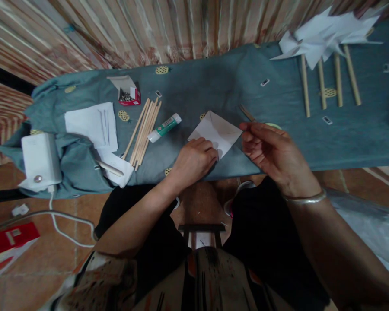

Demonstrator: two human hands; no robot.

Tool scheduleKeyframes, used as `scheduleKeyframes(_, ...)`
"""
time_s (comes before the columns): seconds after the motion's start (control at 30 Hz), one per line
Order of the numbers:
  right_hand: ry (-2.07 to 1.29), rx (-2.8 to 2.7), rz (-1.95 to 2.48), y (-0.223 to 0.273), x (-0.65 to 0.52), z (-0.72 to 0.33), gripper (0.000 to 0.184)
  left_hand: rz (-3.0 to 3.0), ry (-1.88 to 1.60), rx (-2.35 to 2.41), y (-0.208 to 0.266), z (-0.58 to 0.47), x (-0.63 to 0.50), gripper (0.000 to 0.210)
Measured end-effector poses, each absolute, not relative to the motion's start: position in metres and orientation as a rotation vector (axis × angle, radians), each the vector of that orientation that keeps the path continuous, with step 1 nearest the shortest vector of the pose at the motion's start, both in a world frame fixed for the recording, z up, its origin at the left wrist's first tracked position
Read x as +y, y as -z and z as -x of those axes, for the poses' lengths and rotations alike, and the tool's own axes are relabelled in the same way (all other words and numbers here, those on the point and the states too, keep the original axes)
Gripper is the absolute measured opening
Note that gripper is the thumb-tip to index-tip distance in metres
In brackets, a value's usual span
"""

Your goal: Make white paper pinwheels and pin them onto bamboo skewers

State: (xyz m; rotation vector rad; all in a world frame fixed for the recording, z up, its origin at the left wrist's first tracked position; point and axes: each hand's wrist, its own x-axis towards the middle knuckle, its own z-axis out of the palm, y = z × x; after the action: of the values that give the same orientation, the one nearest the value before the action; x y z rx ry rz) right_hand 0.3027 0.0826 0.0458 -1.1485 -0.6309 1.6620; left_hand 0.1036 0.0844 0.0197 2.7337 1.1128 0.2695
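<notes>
A white paper square [215, 129] with diagonal lines across it lies turned cornerwise before me on the cloth. My left hand [196, 159] rests on its near left side, fingers curled and closed on the paper. At the square's right corner, my right hand [269, 149] is closed, with thumb and forefinger pinched at the paper's tip. Just behind that hand are what look like scissors, their narrow blades [246, 113] pointing away to the left; the hand hides part of them. A green and white glue stick [164, 128] lies left of the paper.
Several thin wooden sticks [145, 131] lie beside stacked white paper sheets [90, 125]. An open red box [129, 96] holds small metal pieces. White paper pinwheels [324, 36] on sticks lie at the far right. A white device [40, 157] with a cable stands at the left end.
</notes>
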Motion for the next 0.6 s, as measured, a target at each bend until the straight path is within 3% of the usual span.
scheduleKeyframes(0.6, -1.685, -0.759, 1.158, -0.037, 0.078, -0.288, 0.020, -2.724, -0.038, 1.125, -0.038, -0.106, 0.085, 0.021)
